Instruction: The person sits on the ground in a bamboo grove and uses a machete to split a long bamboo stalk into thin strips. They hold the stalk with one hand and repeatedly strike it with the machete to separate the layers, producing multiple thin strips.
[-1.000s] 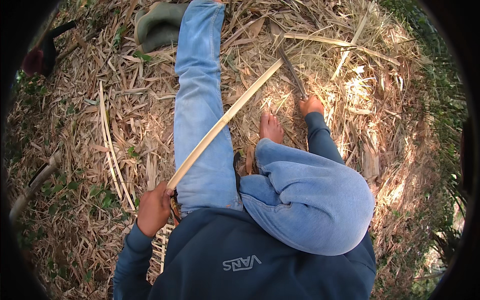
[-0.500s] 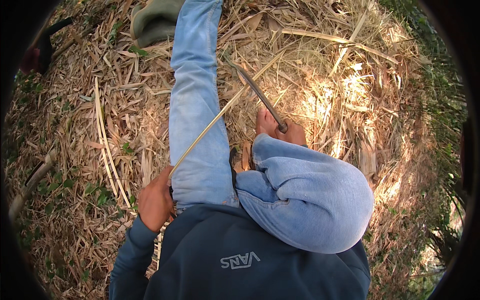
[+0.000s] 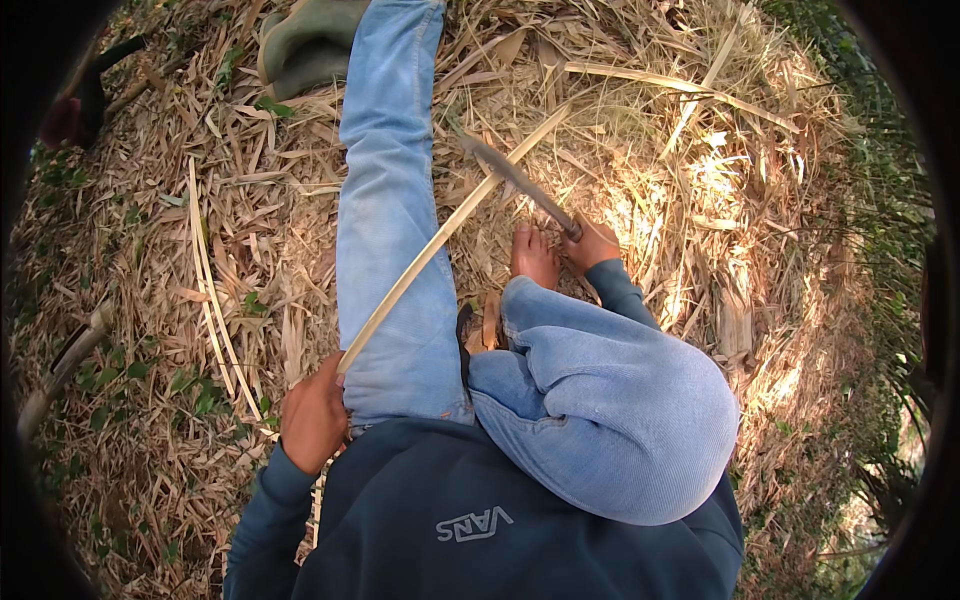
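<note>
My left hand (image 3: 313, 415) is closed on the near end of a pale bamboo strip (image 3: 425, 258), beside my thigh. The strip slants up to the right across my jeans leg, its broad face showing. In my right hand (image 3: 594, 244), closed round the handle, is a long dark knife (image 3: 520, 180). Its blade points up and left and crosses the strip near the strip's far end; whether they touch I cannot tell. My bare foot (image 3: 535, 258) lies just left of the right hand.
Dry leaves and shavings (image 3: 270, 230) cover the ground. Two thin bamboo strips (image 3: 207, 275) lie left of my leg, and another strip (image 3: 680, 82) lies at the far right. A green rubber boot (image 3: 310, 48) is at the top. A branch (image 3: 65, 370) lies at the left.
My right hand has shifted slightly right and away, showing more forearm, and the knife moved with it. The bamboo strip has turned so that its broader face shows.
</note>
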### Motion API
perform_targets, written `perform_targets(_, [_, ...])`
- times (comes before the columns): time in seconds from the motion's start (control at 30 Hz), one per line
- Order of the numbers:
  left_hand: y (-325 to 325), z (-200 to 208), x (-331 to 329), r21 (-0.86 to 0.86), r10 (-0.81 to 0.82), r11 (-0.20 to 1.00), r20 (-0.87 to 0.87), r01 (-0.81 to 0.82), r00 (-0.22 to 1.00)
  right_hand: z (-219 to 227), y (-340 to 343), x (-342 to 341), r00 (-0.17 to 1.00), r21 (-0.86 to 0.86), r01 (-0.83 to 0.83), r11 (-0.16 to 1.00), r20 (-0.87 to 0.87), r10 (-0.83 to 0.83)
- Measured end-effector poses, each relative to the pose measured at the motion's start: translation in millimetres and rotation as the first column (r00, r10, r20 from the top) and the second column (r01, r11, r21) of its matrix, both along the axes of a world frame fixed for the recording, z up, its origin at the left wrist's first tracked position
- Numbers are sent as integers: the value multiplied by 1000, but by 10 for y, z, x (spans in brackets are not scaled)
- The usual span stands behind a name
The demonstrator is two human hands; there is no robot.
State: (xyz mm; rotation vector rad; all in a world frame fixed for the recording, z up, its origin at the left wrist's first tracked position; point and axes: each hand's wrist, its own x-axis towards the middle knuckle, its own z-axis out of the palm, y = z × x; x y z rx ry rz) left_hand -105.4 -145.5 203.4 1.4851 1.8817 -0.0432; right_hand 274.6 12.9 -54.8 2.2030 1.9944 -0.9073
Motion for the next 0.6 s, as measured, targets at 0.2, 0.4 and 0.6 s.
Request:
perform_targets(0.2, [47, 59, -17, -67, 41, 997, 10, -40, 999, -101, 450, 66, 987, 26, 127, 992, 101, -129])
perform_targets(0.4, [123, 127, 4, -51, 11, 999, 16, -11, 1000, -353, 704, 377, 935, 79, 343, 936, 62, -349])
perform_targets(0.6, [83, 27, -12, 119, -75, 990, -33, 78, 997, 302, -64, -15, 986, 16, -81, 997, -143, 82])
